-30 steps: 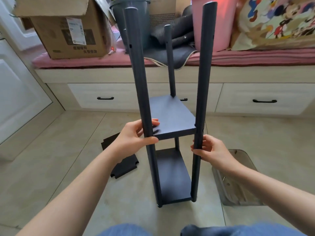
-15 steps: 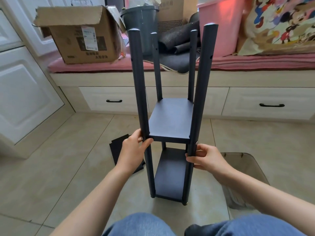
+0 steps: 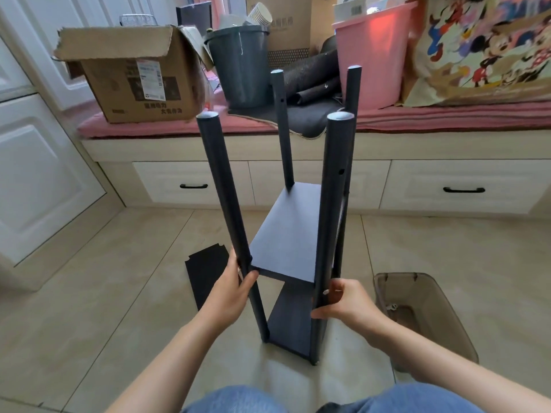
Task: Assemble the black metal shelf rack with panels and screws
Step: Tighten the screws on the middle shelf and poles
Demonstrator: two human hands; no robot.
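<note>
Upright on the tiled floor stands the black rack (image 3: 286, 242), four round posts joined by two flat panels. Left hand (image 3: 231, 293) grips the near-left post just below the upper panel; right hand (image 3: 347, 302) curls round the near-right post. A loose panel (image 3: 205, 275) lies left of the rack.

Black rack (image 3: 286, 242); pink bin (image 3: 372, 55); grey bucket (image 3: 241, 64) (cartoon-print bag (image 3: 483, 46) beside).
</note>
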